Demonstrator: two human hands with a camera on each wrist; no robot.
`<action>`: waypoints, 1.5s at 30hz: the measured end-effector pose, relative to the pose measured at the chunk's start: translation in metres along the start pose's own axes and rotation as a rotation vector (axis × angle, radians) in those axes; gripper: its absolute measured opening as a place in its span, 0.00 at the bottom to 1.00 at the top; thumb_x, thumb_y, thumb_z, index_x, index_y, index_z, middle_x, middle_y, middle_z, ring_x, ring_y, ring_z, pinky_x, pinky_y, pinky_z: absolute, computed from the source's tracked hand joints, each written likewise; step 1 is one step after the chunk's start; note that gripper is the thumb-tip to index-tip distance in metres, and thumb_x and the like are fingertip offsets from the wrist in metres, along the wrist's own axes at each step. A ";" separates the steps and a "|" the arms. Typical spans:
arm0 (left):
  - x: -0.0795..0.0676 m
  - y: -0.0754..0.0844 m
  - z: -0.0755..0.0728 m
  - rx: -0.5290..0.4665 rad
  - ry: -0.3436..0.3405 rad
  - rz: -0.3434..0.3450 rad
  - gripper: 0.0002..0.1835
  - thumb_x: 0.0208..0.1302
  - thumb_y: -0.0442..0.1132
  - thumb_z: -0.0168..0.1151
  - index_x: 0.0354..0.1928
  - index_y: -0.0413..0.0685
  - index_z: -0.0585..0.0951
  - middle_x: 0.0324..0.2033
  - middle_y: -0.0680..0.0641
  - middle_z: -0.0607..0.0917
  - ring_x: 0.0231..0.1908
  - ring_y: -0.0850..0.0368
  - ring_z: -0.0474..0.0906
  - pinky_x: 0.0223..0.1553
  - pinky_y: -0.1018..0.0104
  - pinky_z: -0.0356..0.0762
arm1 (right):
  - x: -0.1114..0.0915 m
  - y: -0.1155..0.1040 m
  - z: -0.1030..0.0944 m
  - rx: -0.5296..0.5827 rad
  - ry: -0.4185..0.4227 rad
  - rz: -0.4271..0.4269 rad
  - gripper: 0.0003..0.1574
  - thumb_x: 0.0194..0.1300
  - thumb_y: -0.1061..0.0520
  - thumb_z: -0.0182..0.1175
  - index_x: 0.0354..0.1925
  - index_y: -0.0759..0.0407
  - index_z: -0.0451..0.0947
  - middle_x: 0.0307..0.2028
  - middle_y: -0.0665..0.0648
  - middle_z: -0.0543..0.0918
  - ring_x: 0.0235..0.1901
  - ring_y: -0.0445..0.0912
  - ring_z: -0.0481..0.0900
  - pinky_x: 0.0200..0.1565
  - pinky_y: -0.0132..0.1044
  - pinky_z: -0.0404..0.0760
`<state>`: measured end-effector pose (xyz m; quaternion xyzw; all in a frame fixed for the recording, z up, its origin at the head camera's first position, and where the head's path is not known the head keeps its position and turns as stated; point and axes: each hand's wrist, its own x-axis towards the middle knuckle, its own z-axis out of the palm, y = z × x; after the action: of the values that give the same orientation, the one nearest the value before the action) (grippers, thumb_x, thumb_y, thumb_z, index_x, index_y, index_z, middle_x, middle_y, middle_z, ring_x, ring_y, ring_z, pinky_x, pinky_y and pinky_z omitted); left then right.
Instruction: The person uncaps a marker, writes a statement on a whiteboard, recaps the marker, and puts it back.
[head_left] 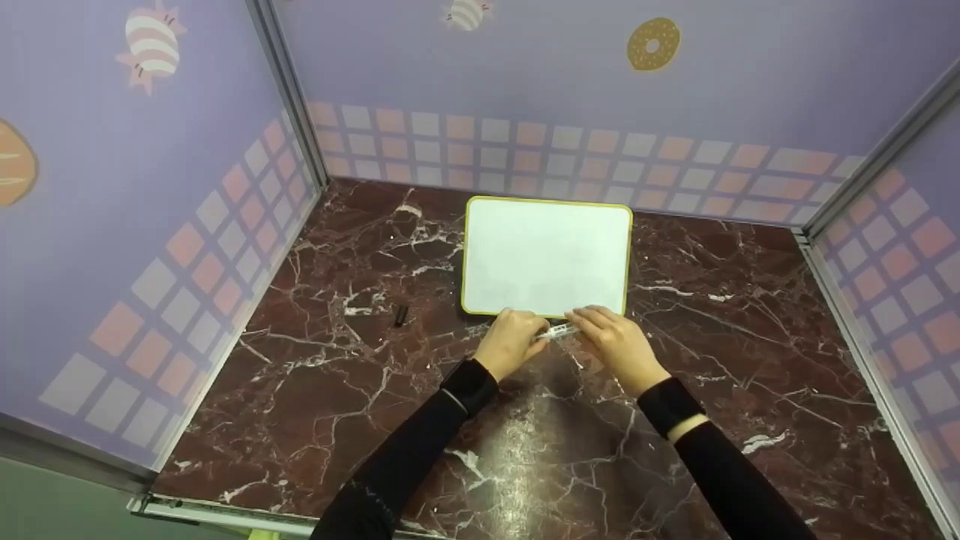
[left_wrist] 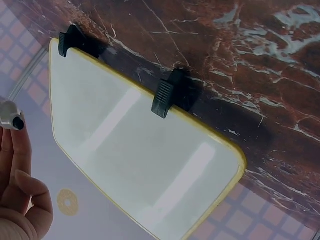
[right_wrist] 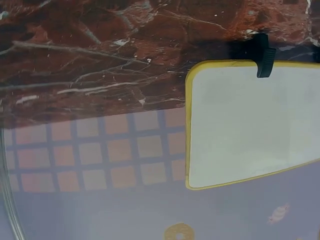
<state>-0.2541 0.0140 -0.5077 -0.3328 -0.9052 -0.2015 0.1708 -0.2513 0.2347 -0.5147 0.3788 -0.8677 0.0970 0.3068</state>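
A white marker (head_left: 559, 330) with dark print on its barrel lies level between the two hands, just in front of the whiteboard (head_left: 547, 255). My left hand (head_left: 511, 341) pinches its left end between thumb and fingers. The right hand (head_left: 619, 349) holds the other end with bent fingers, which partly hide it. In the left wrist view, a pale cylinder with a black tip (left_wrist: 18, 123) shows beside fingers (left_wrist: 20, 150) at the left edge. No hand shows in the right wrist view.
The yellow-framed whiteboard stands upright on black clip feet (left_wrist: 164, 95), another clip (right_wrist: 266, 62) showing in the right wrist view. A small black object (head_left: 401, 315) lies on the marbled table (head_left: 337, 390), left of the hands. Patterned panels (head_left: 555, 90) enclose the back and sides.
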 end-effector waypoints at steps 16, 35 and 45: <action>0.006 -0.001 -0.005 -0.013 0.140 0.009 0.06 0.59 0.39 0.70 0.37 0.46 0.87 0.31 0.50 0.89 0.30 0.57 0.83 0.41 0.62 0.78 | 0.003 -0.017 0.011 1.360 0.023 1.062 0.25 0.70 0.63 0.58 0.61 0.74 0.71 0.51 0.65 0.83 0.45 0.46 0.87 0.57 0.47 0.81; 0.008 -0.003 -0.003 -0.003 0.101 0.044 0.08 0.57 0.40 0.72 0.38 0.47 0.87 0.33 0.50 0.90 0.32 0.57 0.84 0.43 0.63 0.79 | 0.020 -0.035 0.025 1.568 0.281 1.177 0.07 0.69 0.69 0.56 0.37 0.61 0.80 0.33 0.53 0.84 0.32 0.41 0.82 0.41 0.30 0.84; 0.006 -0.017 -0.016 -0.102 0.094 -0.006 0.16 0.56 0.46 0.73 0.42 0.44 0.87 0.38 0.47 0.90 0.38 0.54 0.86 0.48 0.60 0.80 | 0.023 -0.031 0.023 1.504 0.331 1.156 0.07 0.68 0.69 0.56 0.36 0.61 0.79 0.30 0.51 0.83 0.29 0.40 0.81 0.37 0.28 0.82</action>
<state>-0.2667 -0.0020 -0.4956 -0.3284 -0.8858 -0.2631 0.1954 -0.2513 0.1901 -0.5211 -0.0281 -0.5768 0.8164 0.0069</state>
